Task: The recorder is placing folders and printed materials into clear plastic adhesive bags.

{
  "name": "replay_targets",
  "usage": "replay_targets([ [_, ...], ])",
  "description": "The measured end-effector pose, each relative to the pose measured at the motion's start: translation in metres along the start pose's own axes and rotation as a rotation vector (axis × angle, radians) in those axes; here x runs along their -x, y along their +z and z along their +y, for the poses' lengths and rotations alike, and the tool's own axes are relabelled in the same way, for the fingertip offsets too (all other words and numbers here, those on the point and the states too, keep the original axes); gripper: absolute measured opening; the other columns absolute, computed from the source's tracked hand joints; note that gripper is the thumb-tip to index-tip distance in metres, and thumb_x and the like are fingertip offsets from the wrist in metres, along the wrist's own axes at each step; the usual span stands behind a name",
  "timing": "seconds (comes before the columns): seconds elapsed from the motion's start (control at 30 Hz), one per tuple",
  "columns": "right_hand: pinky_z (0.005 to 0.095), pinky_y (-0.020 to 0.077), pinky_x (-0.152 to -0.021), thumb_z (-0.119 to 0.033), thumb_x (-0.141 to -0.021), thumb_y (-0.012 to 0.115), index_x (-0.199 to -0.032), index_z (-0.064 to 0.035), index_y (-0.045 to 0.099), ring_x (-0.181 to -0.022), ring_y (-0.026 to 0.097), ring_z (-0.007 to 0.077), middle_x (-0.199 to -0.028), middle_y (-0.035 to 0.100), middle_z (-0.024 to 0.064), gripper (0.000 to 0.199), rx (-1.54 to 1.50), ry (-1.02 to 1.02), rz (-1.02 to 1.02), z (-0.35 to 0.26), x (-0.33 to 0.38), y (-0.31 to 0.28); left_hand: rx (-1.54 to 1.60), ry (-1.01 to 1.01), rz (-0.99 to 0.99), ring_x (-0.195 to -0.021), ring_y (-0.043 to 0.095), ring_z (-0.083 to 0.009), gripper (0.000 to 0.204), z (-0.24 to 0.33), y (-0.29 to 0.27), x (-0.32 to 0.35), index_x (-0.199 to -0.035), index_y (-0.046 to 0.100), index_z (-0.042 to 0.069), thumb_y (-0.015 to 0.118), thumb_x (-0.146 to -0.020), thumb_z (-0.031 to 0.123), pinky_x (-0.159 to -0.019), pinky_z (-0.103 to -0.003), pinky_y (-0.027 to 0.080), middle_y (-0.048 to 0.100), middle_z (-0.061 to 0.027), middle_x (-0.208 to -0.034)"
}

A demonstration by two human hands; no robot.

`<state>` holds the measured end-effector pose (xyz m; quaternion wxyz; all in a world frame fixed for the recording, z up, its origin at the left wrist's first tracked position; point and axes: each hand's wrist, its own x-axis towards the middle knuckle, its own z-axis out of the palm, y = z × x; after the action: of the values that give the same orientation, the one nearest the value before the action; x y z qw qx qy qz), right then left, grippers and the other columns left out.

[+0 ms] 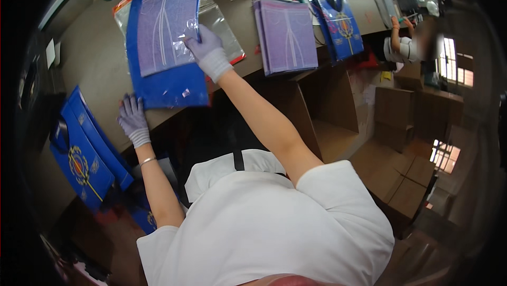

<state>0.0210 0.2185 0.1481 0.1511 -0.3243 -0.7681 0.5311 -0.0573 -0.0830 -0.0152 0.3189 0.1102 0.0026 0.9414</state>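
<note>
My right hand [207, 49], in a pale grey glove, pinches the right edge of a blue folder with a purple patterned sheet [166, 32] that sits in a clear plastic bag with an orange strip on the brown table [95, 59]. My left hand [132, 119], also gloved, rests flat with fingers spread on the table's near edge, just left of the folder's lower corner. It holds nothing.
A stack of purple sheets [287, 35] lies to the right, with blue printed folders [338, 19] beyond it. More blue folders [82, 151] lie at my left. Open cardboard boxes [327, 111] stand under the table. Another person [406, 48] works at the far right.
</note>
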Motion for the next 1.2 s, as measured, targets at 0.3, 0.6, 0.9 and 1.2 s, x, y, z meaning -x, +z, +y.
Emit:
replay_targets([
  [0.3,0.0246,0.0422,-0.085,-0.010,-0.082,0.061,-0.114,0.0009,0.055,-0.091,0.056,0.0134,-0.101,0.063,0.0066,0.035,0.540,0.069,0.216,-0.044,0.123,-0.472,-0.582,0.176,0.847,-0.131,0.020,-0.0370,0.060,-0.037,0.052,-0.031,-0.134,0.026,0.001,0.014,-0.094,0.043,-0.107,-0.052,0.021,0.021,-0.0204,-0.142],
  [0.6,0.0357,0.0480,-0.071,-0.010,-0.073,0.059,-0.085,-0.0046,0.066,-0.078,0.064,0.0287,-0.085,0.065,0.0166,0.015,1.848,0.113,-0.539,0.003,-0.106,-0.622,-0.749,0.259,0.996,-0.125,0.033,-0.0364,0.050,-0.021,0.027,0.001,-0.130,0.031,-0.002,0.026,-0.094,0.032,-0.104,-0.046,0.030,0.029,-0.0233,-0.137],
  [0.9,0.0393,0.0302,-0.101,-0.013,-0.079,0.045,-0.087,-0.0129,0.066,-0.106,0.052,0.0195,-0.093,0.064,0.0072,0.022,2.128,-0.266,-0.876,0.251,-0.260,-0.550,-2.056,0.207,1.085,-0.056,0.054,-0.0086,0.017,-0.032,0.061,-0.008,-0.095,0.064,0.003,0.056,-0.082,0.011,-0.054,-0.023,0.044,0.060,-0.0050,-0.065],
  [1.2,0.0415,0.0367,-0.093,-0.008,-0.075,0.048,-0.088,-0.0155,0.064,-0.101,0.053,0.0237,-0.095,0.063,0.0071,0.022,1.812,-0.225,-0.589,0.104,-0.180,-0.441,-3.161,-0.613,1.526,-0.091,0.060,-0.0298,0.041,0.104,0.122,-0.003,-0.109,0.050,0.012,0.061,-0.075,0.032,-0.077,-0.042,0.048,0.061,-0.0153,-0.096],
])
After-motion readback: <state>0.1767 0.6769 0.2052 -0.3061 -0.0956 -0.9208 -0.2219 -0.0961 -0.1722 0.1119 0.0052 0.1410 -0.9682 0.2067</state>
